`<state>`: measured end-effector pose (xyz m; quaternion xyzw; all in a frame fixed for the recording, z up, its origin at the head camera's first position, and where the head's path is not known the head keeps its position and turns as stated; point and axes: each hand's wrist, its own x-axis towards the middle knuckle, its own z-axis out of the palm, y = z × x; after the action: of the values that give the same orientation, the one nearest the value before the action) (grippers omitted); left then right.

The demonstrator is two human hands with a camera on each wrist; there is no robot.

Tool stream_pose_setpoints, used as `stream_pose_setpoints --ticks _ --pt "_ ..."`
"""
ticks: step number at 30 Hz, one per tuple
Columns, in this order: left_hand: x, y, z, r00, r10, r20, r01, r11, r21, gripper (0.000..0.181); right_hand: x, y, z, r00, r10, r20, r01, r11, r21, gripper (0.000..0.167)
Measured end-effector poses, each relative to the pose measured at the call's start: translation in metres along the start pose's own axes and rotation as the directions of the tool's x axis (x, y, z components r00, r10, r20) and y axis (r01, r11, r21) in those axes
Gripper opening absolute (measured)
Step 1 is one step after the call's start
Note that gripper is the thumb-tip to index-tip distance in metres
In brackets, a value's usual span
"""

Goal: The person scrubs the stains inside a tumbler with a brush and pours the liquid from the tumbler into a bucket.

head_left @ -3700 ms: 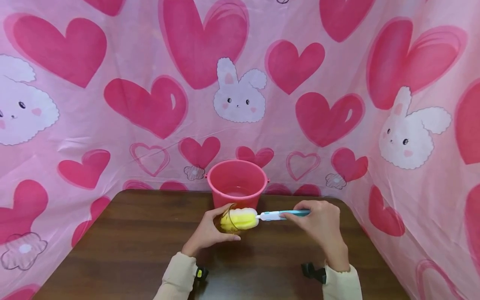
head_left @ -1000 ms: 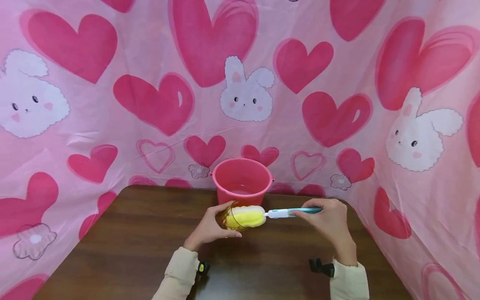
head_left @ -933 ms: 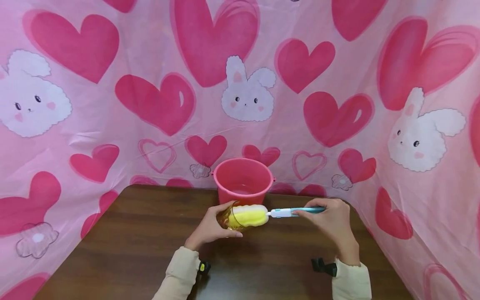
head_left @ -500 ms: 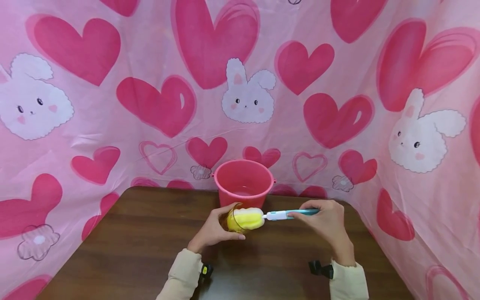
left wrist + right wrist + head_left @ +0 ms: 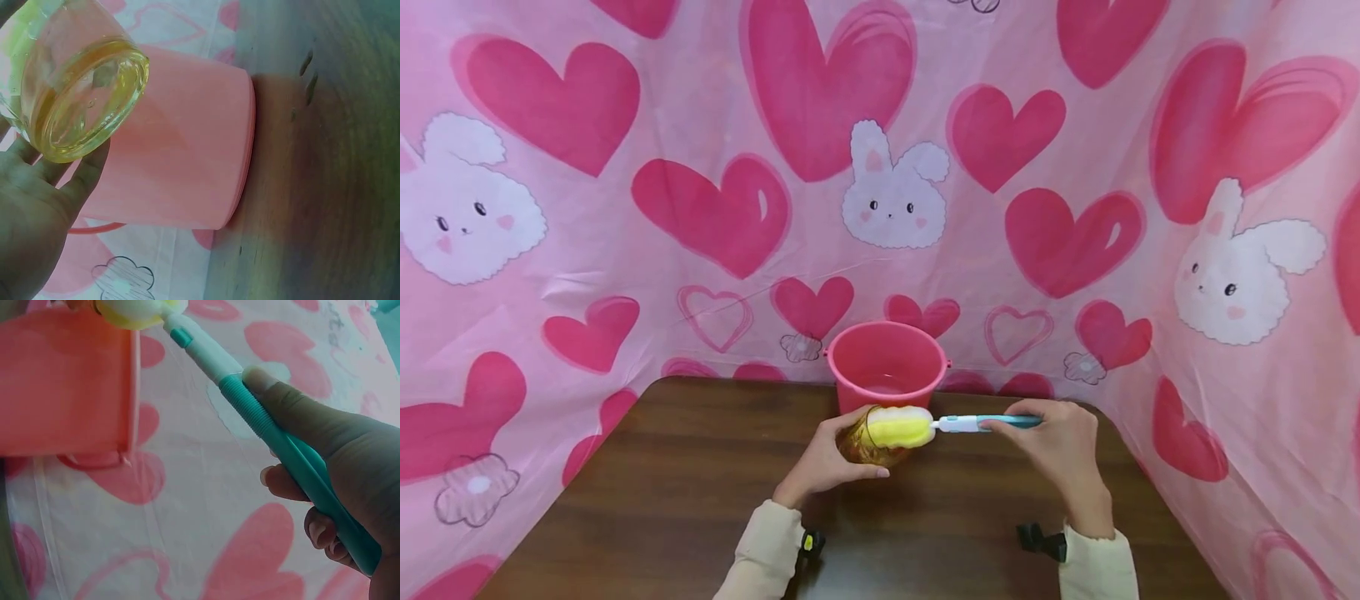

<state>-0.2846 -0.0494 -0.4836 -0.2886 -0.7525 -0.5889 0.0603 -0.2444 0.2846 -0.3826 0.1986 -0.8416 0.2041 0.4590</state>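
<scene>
My left hand (image 5: 822, 467) grips an amber glass cup (image 5: 863, 446), tilted on its side with its mouth to the right. In the left wrist view the thick base of the cup (image 5: 94, 100) faces the camera, with fingers round its wall. My right hand (image 5: 1060, 442) holds a sponge bottle brush by its teal and white handle (image 5: 269, 428), the thumb lying along the grip. The brush's yellow and white sponge head (image 5: 898, 427) is partly inside the cup's mouth; its far end is hidden by the amber glass.
Behind the hands a pink bucket (image 5: 887, 367) stands near the back edge of the brown wooden table (image 5: 700, 483). Some water seems to lie inside it. A pink cloth with hearts and rabbits (image 5: 715, 217) hangs close behind and on both sides.
The brush has shifted back and forth a little in the cup's mouth. Over the last half second its handle has moved slightly right and up. Both hands keep their hold.
</scene>
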Motion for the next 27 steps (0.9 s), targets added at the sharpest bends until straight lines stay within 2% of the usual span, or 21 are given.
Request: stream_pose_setpoints --ticks 4,9,11,16,23,27 --pt "0.001 -0.002 0.000 1.000 0.025 -0.003 -0.025 1.000 0.011 0.085 0.001 0.004 -0.006 0.996 -0.069 -0.050 0.067 0.997 -0.030 0.039" --pt "0.001 -0.001 -0.001 0.999 0.032 -0.012 -0.031 0.998 0.055 0.085 0.000 -0.002 -0.009 0.985 -0.170 -0.029 0.167 0.982 -0.088 0.069" --pt "0.001 -0.001 -0.002 1.000 0.031 -0.004 -0.031 0.997 0.065 0.086 0.001 -0.004 -0.009 0.980 -0.197 -0.017 0.195 0.978 -0.075 0.073" --pt "0.001 -0.001 -0.002 0.999 0.034 0.029 -0.035 0.999 0.031 0.087 0.001 -0.006 -0.006 0.979 -0.205 -0.023 0.205 0.978 0.040 0.066" --pt "0.000 0.001 -0.001 0.999 0.023 0.038 -0.023 1.000 -0.005 0.087 0.001 -0.001 -0.004 0.974 -0.205 -0.095 0.217 0.966 0.138 0.062" --pt "0.000 0.002 0.000 0.998 0.033 0.053 -0.031 0.999 -0.037 0.088 0.000 0.001 -0.005 0.979 -0.200 -0.039 0.204 0.968 0.149 0.061"
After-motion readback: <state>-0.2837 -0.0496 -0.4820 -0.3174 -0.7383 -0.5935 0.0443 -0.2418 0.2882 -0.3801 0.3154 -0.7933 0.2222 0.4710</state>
